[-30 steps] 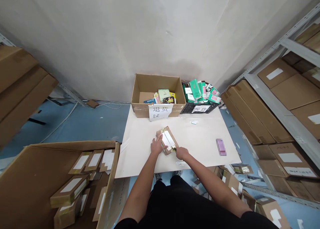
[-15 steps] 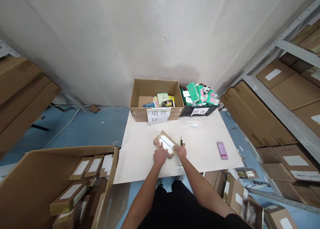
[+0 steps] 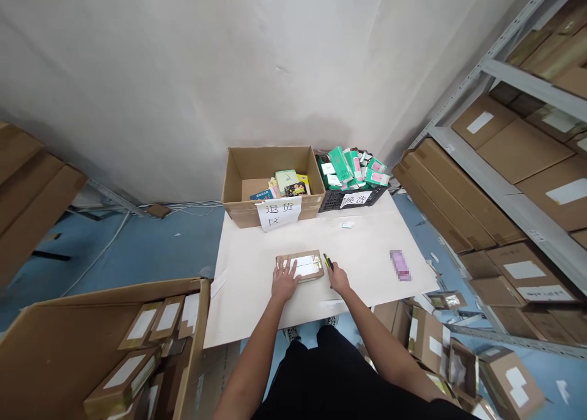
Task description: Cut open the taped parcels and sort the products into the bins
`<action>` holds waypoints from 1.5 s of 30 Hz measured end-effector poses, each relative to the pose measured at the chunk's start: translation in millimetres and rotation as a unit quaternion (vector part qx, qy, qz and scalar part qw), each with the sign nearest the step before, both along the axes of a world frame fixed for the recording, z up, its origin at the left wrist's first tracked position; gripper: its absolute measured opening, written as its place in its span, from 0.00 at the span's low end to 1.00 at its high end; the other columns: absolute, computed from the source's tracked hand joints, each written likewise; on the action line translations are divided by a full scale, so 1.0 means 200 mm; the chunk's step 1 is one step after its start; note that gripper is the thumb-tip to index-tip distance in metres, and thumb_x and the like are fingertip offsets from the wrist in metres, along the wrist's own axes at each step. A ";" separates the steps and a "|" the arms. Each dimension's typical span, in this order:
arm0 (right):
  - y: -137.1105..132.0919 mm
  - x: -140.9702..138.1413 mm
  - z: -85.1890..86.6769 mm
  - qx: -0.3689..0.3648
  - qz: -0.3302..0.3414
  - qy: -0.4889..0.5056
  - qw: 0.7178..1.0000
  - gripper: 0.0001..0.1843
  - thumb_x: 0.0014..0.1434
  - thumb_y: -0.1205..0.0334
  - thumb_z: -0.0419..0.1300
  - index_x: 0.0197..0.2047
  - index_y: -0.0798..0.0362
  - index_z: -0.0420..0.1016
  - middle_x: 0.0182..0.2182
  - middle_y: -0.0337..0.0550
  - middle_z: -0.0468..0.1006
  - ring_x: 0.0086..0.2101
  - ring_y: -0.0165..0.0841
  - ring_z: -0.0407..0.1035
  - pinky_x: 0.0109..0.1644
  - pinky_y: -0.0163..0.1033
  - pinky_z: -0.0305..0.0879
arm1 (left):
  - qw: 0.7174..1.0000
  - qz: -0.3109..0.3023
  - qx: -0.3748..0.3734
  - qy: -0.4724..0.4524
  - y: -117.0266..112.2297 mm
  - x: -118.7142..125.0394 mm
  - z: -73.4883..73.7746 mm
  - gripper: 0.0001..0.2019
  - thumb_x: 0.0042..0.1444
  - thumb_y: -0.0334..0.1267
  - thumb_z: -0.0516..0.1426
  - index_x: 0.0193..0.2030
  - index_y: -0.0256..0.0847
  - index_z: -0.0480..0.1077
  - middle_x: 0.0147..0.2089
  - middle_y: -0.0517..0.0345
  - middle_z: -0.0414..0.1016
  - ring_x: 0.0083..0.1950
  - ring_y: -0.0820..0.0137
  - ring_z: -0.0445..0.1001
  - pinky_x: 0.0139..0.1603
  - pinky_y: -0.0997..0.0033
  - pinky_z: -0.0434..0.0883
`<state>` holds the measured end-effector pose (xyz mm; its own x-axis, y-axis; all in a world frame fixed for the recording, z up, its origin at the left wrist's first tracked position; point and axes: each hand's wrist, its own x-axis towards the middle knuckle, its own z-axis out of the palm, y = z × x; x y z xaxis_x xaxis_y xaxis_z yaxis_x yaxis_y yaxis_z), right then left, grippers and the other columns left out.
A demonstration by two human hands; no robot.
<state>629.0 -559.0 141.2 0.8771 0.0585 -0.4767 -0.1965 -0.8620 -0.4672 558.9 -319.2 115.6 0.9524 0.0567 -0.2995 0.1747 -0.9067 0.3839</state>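
Flat brown cardboard parcel [image 3: 306, 266], white-labelled: on white tabletop [image 3: 247, 255] | left hand [image 3: 285, 280]: fingers spread, on parcel's 9 o'clock end | right hand [image 3: 338, 279]: gripping slim yellow-and-black cutter [image 3: 328, 261], 3 o'clock | open brown cardboard box [image 3: 238, 214]: 11 o'clock

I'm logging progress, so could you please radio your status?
Left hand on small carton. Right hand gripping black-and-yellow cutter beside it. Purple item farther right, not in the way.

Carton [image 3: 270, 162] of booklets [image 3: 287, 178], crate [image 3: 329, 202] of green boxes [image 3: 340, 164], blurred, perhaps flat purple item [image 3: 400, 265]
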 end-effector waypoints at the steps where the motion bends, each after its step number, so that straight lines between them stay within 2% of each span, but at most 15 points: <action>1: 0.00 -0.02 0.00 -0.006 0.016 0.001 1.000 0.15 0.74 0.52 0.51 0.55 0.52 0.70 0.37 0.46 0.83 0.34 0.37 0.79 0.42 0.36 0.66 | 1.000 0.000 0.004 -0.006 0.00 -0.01 -0.02 0.32 0.72 0.54 0.45 0.80 0.55 0.47 0.83 0.59 0.42 0.83 0.53 0.33 0.80 0.42 0.41; 4: 0.02 -0.02 0.03 -0.030 0.052 0.000 0.998 0.13 0.74 0.57 0.50 0.54 0.52 0.70 0.40 0.49 0.83 0.36 0.38 0.79 0.42 0.37 0.66 | 1.000 -0.004 0.013 -0.014 0.00 -0.03 -0.04 0.35 0.71 0.56 0.47 0.81 0.52 0.47 0.83 0.58 0.40 0.83 0.52 0.32 0.80 0.43 0.40; 7: 0.03 0.00 0.05 -0.029 0.047 0.015 0.998 0.12 0.73 0.56 0.52 0.52 0.52 0.71 0.42 0.52 0.83 0.37 0.40 0.79 0.41 0.38 0.67 | 1.000 -0.006 0.017 -0.016 -0.01 -0.04 -0.04 0.39 0.68 0.60 0.50 0.81 0.50 0.46 0.83 0.55 0.38 0.83 0.50 0.31 0.80 0.42 0.40; 10: 0.03 0.02 0.07 -0.022 0.043 0.044 0.998 0.11 0.72 0.56 0.55 0.50 0.52 0.72 0.43 0.53 0.82 0.36 0.41 0.79 0.40 0.40 0.68 | 0.999 -0.002 0.025 -0.031 -0.02 -0.05 -0.06 0.38 0.69 0.59 0.49 0.81 0.52 0.46 0.83 0.55 0.41 0.83 0.50 0.33 0.80 0.41 0.40; 15: -0.03 0.01 0.07 -0.010 0.062 0.063 0.996 0.07 0.68 0.59 0.59 0.46 0.51 0.73 0.41 0.53 0.83 0.32 0.42 0.79 0.38 0.41 0.68 | 0.998 0.004 0.038 -0.054 -0.03 -0.05 -0.10 0.37 0.69 0.60 0.50 0.80 0.55 0.46 0.83 0.56 0.44 0.83 0.51 0.34 0.80 0.41 0.41; 19: -0.09 -0.05 0.06 0.002 0.067 0.060 0.996 0.04 0.65 0.60 0.61 0.41 0.51 0.73 0.37 0.50 0.83 0.35 0.43 0.79 0.39 0.40 0.67 | 0.998 0.001 0.034 -0.059 -0.03 -0.06 -0.10 0.37 0.68 0.58 0.51 0.80 0.52 0.49 0.83 0.53 0.44 0.83 0.49 0.35 0.80 0.42 0.41; 24: -0.12 -0.14 -0.01 0.058 -0.075 -0.014 0.995 0.14 0.71 0.47 0.53 0.48 0.49 0.69 0.33 0.43 0.81 0.33 0.40 0.78 0.38 0.37 0.67 | 0.999 -0.006 0.032 -0.025 0.00 0.00 -0.02 0.36 0.69 0.59 0.50 0.79 0.49 0.54 0.82 0.52 0.46 0.82 0.48 0.40 0.79 0.42 0.46; 29: 0.07 -0.21 -0.13 0.065 -0.129 -0.002 0.989 0.26 0.65 0.37 0.57 0.53 0.50 0.66 0.37 0.48 0.82 0.37 0.43 0.80 0.39 0.40 0.70 | 0.999 0.003 0.028 0.020 0.12 0.11 0.09 0.31 0.72 0.44 0.44 0.80 0.48 0.50 0.82 0.50 0.48 0.82 0.53 0.42 0.77 0.42 0.50; 32: 0.22 -0.14 -0.17 0.081 -0.170 0.028 0.982 0.34 0.62 0.32 0.59 0.57 0.51 0.64 0.39 0.51 0.83 0.37 0.45 0.80 0.37 0.42 0.71 | 0.998 0.000 0.041 0.055 0.18 0.10 0.14 0.32 0.68 0.38 0.49 0.79 0.45 0.52 0.79 0.44 0.54 0.80 0.52 0.51 0.74 0.45 0.57; 35: 0.35 0.04 -0.15 0.058 -0.186 0.038 0.980 0.37 0.62 0.32 0.60 0.60 0.53 0.63 0.45 0.56 0.82 0.42 0.46 0.81 0.39 0.43 0.72 | 0.994 -0.002 0.050 0.097 0.19 0.00 0.16 0.28 0.65 0.35 0.51 0.72 0.38 0.65 0.68 0.35 0.70 0.68 0.48 0.69 0.65 0.49 0.68; 37: 0.42 0.17 -0.10 0.018 -0.139 0.021 0.990 0.34 0.64 0.35 0.60 0.60 0.52 0.63 0.49 0.57 0.82 0.48 0.46 0.79 0.44 0.42 0.72 | 0.990 -0.022 0.034 0.135 0.16 -0.05 0.18 0.21 0.66 0.36 0.50 0.61 0.39 0.75 0.57 0.39 0.79 0.58 0.52 0.77 0.58 0.54 0.73; 39: 0.45 0.28 -0.03 0.000 -0.050 -0.005 0.999 0.29 0.66 0.40 0.61 0.59 0.51 0.64 0.51 0.55 0.82 0.51 0.45 0.78 0.48 0.40 0.70 | 0.988 -0.038 0.021 0.145 0.13 -0.07 0.20 0.19 0.67 0.35 0.48 0.52 0.43 0.80 0.51 0.45 0.81 0.54 0.57 0.79 0.54 0.59 0.74; 41: 0.44 0.33 0.02 -0.001 0.001 -0.038 0.999 0.26 0.67 0.42 0.60 0.59 0.50 0.64 0.50 0.53 0.82 0.52 0.44 0.78 0.50 0.40 0.69 | 0.992 -0.034 0.025 0.120 0.10 -0.05 0.22 0.19 0.67 0.34 0.48 0.55 0.45 0.78 0.54 0.47 0.81 0.58 0.58 0.77 0.56 0.61 0.73; 43: 0.39 0.30 0.05 -0.001 -0.021 -0.049 0.999 0.27 0.68 0.40 0.58 0.59 0.50 0.64 0.50 0.53 0.82 0.51 0.45 0.78 0.49 0.40 0.69 | 0.996 -0.055 0.025 0.065 0.09 0.01 0.22 0.24 0.65 0.31 0.50 0.65 0.46 0.72 0.66 0.47 0.74 0.68 0.58 0.70 0.62 0.60 0.70; 45: 0.31 0.19 0.03 0.002 -0.068 -0.019 0.998 0.32 0.67 0.36 0.58 0.60 0.52 0.63 0.50 0.56 0.82 0.51 0.46 0.78 0.48 0.40 0.70 | 0.993 -0.117 0.017 0.021 0.08 0.07 0.20 0.33 0.61 0.27 0.54 0.73 0.50 0.63 0.77 0.51 0.60 0.78 0.58 0.57 0.69 0.57 0.65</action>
